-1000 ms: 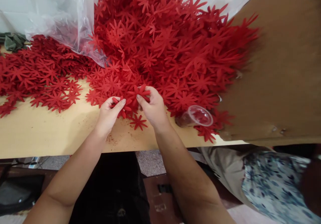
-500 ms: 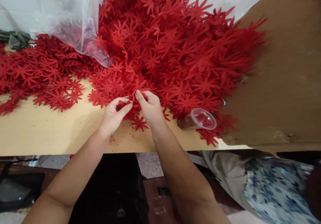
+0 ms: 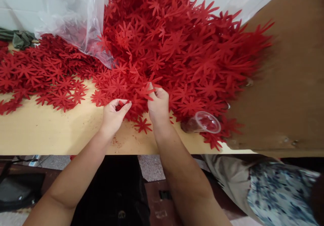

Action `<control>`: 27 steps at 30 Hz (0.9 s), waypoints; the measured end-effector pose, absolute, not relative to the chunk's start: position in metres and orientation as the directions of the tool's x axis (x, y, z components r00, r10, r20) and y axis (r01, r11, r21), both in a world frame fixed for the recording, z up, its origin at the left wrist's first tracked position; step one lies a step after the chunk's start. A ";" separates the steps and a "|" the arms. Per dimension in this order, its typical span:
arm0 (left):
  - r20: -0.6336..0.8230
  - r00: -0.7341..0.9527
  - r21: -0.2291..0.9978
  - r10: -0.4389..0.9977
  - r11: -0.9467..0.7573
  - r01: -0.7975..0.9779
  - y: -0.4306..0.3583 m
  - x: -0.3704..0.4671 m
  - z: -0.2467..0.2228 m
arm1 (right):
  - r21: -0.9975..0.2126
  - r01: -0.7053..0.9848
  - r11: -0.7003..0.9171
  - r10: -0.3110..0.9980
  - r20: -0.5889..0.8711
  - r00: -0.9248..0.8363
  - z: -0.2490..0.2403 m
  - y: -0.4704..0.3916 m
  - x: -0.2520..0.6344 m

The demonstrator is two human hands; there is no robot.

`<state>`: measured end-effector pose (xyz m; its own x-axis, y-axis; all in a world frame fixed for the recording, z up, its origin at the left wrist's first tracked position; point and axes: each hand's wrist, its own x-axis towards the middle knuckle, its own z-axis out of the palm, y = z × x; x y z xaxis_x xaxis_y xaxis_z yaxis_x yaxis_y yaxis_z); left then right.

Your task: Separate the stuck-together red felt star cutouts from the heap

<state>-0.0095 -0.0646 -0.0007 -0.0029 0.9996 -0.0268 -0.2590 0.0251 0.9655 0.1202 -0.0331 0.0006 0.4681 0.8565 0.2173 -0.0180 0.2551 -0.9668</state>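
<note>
A red, many-petalled flower [image 3: 146, 91] is pinched between the thumb and fingers of the right grip [image 3: 159, 106], its petals spread to the left of the fingertips. Just beside it, the left grip [image 3: 112, 115] is pressed together on a small red piece [image 3: 120, 103], mostly hidden by the fingers. Beyond both grips, a tall heap of similar flowers [image 3: 177, 50] is piled on a pale surface [image 3: 50, 131]. Between the grips, slightly nearer the body, a loose flower [image 3: 143, 125] is laid. Right of the right grip, a clear plastic cup [image 3: 208, 122] is placed; farther right, a brown panel [image 3: 291, 84] is seen. Beyond the left grip, a clear plastic bag [image 3: 73, 20] is draped.
</note>
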 end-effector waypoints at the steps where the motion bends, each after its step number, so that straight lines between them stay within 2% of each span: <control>1: -0.032 -0.014 0.962 0.999 0.027 -0.272 -0.064 -0.010 -0.001 | -0.972 -0.049 0.232 0.848 0.177 0.500 0.001 -0.031 0.124; 5: -0.042 -0.038 0.944 0.998 0.027 -0.329 -0.063 -0.010 -0.002 | -0.983 -0.135 0.126 0.865 0.042 0.499 0.004 -0.027 0.137; 11: -0.026 -0.049 0.913 0.998 0.004 -0.408 -0.063 -0.010 -0.001 | -0.990 -0.073 0.120 0.864 0.068 0.499 0.010 -0.022 0.145; 17: -0.134 0.014 0.792 0.991 0.115 -0.599 -0.063 -0.013 0.004 | -0.986 -0.086 0.141 0.859 0.078 0.506 0.010 -0.021 0.145; 24: -0.125 0.081 0.761 0.989 0.148 -0.632 -0.064 -0.014 0.006 | -0.983 0.005 0.182 0.938 0.175 0.298 0.006 -0.025 0.148; 27: -0.124 0.087 0.772 0.989 0.151 -0.617 -0.064 -0.014 0.005 | -0.987 -0.010 0.159 0.957 0.152 0.249 0.002 -0.024 0.147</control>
